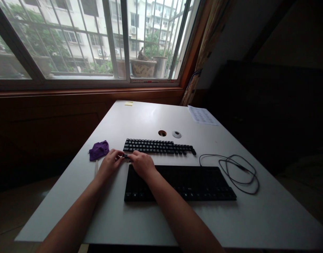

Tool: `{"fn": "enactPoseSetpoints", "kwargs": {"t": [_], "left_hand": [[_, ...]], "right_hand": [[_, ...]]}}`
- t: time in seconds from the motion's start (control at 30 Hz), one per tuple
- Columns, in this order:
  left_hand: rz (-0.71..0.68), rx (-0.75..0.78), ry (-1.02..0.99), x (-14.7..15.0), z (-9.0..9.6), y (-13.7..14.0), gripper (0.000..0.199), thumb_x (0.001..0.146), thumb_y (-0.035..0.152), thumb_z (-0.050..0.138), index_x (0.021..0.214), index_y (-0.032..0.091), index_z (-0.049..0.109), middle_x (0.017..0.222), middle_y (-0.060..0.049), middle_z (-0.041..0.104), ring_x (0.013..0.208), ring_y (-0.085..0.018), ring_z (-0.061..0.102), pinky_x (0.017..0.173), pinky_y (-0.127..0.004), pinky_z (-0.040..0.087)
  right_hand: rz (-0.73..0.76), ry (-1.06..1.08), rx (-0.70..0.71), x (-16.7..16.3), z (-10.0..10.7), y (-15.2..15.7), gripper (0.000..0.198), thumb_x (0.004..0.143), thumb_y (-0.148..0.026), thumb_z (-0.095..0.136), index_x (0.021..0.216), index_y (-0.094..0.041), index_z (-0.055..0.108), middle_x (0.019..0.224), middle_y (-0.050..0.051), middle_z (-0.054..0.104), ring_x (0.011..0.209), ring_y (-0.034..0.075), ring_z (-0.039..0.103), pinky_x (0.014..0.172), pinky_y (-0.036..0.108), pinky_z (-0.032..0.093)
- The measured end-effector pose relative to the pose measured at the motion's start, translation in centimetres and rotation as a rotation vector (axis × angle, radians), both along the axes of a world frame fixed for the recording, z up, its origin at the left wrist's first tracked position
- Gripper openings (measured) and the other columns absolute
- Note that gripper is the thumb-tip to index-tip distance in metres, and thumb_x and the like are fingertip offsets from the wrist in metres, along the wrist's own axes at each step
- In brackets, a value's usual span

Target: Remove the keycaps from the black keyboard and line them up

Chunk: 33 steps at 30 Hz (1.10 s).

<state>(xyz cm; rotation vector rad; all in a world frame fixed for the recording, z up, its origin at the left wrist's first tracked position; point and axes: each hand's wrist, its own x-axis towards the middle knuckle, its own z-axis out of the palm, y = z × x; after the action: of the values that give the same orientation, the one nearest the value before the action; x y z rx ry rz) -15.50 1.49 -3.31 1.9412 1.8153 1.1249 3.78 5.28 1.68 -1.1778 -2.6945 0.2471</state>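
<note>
My left hand (110, 162) and my right hand (142, 163) meet over the desk, left of the middle. Their fingertips pinch a small black keycap (125, 155) between them. Just behind the hands, loose black keycaps (153, 146) lie in rows like a keyboard layout. Under my right forearm sits a black keyboard (203, 182). Keys show along its front row, while its upper part looks dark and hard to make out. A few tiny shiny pieces (128, 161) lie under the right fingers, too small to name.
A purple cloth (98, 150) and a pale thin stick-like thing (96, 168) lie by my left hand. The keyboard's cable (240, 172) loops at the right. Farther back are a desk hole (162, 134), its round cover (176, 134), printed paper (203, 115) and yellow sticky notes (129, 103).
</note>
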Motion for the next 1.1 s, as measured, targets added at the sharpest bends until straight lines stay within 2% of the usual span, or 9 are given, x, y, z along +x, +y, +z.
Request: {"fn": "enactPoseSetpoints", "kwargs": {"t": [0.27, 0.57, 0.67, 0.8, 0.97, 1.1], "left_hand": [[0.035, 0.012, 0.02, 0.0, -0.1, 0.4, 0.017, 0.088, 0.033, 0.057, 0.096, 0.019, 0.064, 0.096, -0.005, 0.06, 0.078, -0.018, 0.065, 0.074, -0.031, 0.055], [0.066, 0.043, -0.023, 0.3, 0.3, 0.2, 0.022, 0.087, 0.037, 0.058, 0.099, 0.018, 0.062, 0.096, -0.006, 0.063, 0.079, -0.018, 0.066, 0.07, -0.031, 0.057], [0.103, 0.035, -0.062, 0.5, 0.7, -0.1, 0.025, 0.087, 0.04, 0.058, 0.098, 0.017, 0.063, 0.094, -0.007, 0.066, 0.082, -0.019, 0.067, 0.07, -0.03, 0.057], [0.19, -0.024, -0.11, 0.6, 1.0, -0.6, 0.026, 0.088, 0.039, 0.055, 0.1, 0.018, 0.064, 0.096, -0.007, 0.07, 0.083, -0.02, 0.069, 0.076, -0.031, 0.057], [0.274, -0.067, -0.044, 0.6, 1.0, -0.8, 0.03, 0.088, 0.038, 0.054, 0.11, 0.02, 0.064, 0.102, -0.008, 0.07, 0.085, -0.021, 0.07, 0.08, -0.033, 0.056], [0.275, -0.062, 0.005, 0.6, 0.7, -0.7, 0.03, 0.087, 0.035, 0.054, 0.111, 0.021, 0.064, 0.1, -0.007, 0.069, 0.09, -0.022, 0.069, 0.084, -0.036, 0.055]], "right_hand": [[-0.018, -0.014, -0.013, 0.0, 0.1, -0.2, 0.036, 0.096, -0.024, 0.043, 0.127, -0.033, 0.058, 0.114, 0.004, 0.061, 0.098, 0.02, 0.063, 0.08, 0.029, 0.05], [0.005, 0.019, 0.01, 0.1, 0.1, -0.2, 0.038, 0.094, -0.028, 0.046, 0.131, -0.034, 0.054, 0.119, 0.004, 0.057, 0.094, 0.019, 0.064, 0.075, 0.029, 0.052], [0.049, 0.061, 0.028, 0.2, 0.0, -0.3, 0.038, 0.094, -0.034, 0.047, 0.131, -0.033, 0.055, 0.127, 0.004, 0.055, 0.1, 0.02, 0.062, 0.079, 0.03, 0.053], [0.139, 0.114, 0.057, 0.2, -0.1, -0.4, 0.043, 0.092, -0.037, 0.052, 0.133, -0.026, 0.054, 0.14, 0.004, 0.05, 0.114, 0.021, 0.055, 0.092, 0.032, 0.05], [0.222, 0.118, 0.081, 0.2, -0.3, -0.6, 0.047, 0.091, -0.042, 0.052, 0.133, -0.02, 0.056, 0.136, 0.004, 0.056, 0.111, 0.024, 0.052, 0.092, 0.036, 0.049], [0.245, 0.115, 0.1, 0.2, -0.6, -0.5, 0.05, 0.092, -0.043, 0.049, 0.135, -0.018, 0.054, 0.138, 0.004, 0.056, 0.111, 0.025, 0.05, 0.093, 0.038, 0.048]]}}
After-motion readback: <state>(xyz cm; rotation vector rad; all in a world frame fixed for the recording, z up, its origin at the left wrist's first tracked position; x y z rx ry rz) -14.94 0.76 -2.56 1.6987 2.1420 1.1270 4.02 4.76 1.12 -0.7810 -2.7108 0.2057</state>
